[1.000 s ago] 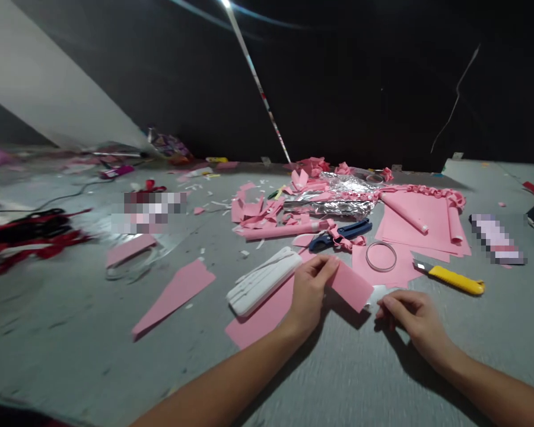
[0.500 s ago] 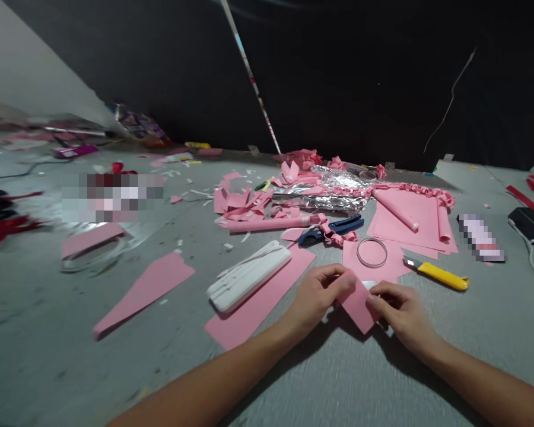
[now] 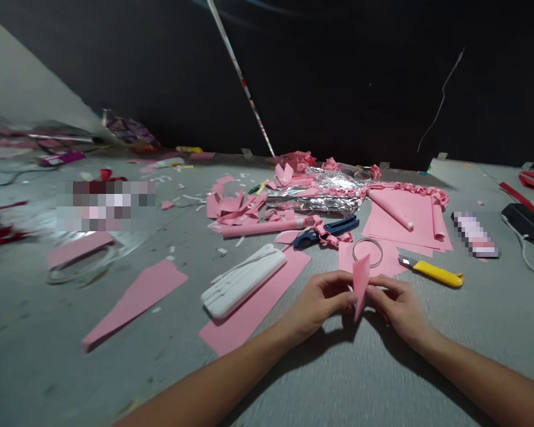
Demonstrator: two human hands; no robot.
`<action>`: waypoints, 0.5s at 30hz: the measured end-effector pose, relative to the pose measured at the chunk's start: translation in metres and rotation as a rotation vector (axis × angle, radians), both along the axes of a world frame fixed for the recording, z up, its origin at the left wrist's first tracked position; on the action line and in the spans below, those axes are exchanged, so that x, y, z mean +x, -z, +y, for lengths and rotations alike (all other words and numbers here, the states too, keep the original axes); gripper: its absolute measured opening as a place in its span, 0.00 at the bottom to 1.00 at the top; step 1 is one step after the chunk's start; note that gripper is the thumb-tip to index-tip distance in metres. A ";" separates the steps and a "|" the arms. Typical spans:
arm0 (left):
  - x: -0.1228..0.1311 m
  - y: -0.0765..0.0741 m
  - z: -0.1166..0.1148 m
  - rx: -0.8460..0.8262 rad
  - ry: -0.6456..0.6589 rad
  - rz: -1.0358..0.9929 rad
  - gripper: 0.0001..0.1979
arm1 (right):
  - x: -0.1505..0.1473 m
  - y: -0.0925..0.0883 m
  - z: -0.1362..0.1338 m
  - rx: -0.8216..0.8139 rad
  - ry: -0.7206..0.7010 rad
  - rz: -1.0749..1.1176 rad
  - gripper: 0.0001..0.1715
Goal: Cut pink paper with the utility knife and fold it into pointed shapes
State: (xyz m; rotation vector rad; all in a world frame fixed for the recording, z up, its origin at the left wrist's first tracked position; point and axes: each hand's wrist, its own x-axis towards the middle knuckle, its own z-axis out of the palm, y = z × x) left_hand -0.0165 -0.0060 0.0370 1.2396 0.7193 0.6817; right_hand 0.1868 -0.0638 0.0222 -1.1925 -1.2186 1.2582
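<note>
Between my two hands a small piece of pink paper stands nearly edge-on to me. My left hand pinches it from the left side, thumb low on the sheet. On the other side, the fingertips of my right hand press against the same paper. Just beyond it a thin ring, perhaps a roll of tape, lies on a flat pink sheet. A yellow utility knife with its blade showing rests to the right of that ring.
A white power bank-like block sits on pink paper at left. Behind are blue-handled scissors or cutters, crumpled foil, rolled pink paper and stacked pink sheets. A phone and black box lie right.
The pink paper has turned from lying broad side toward me to standing nearly edge-on. My left hand has shifted its hold lower, and both hands are closer together. The view has shifted slightly.
</note>
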 end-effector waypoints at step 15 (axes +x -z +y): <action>-0.006 -0.007 -0.001 0.163 -0.088 0.086 0.20 | -0.002 0.003 -0.008 -0.027 -0.030 0.047 0.32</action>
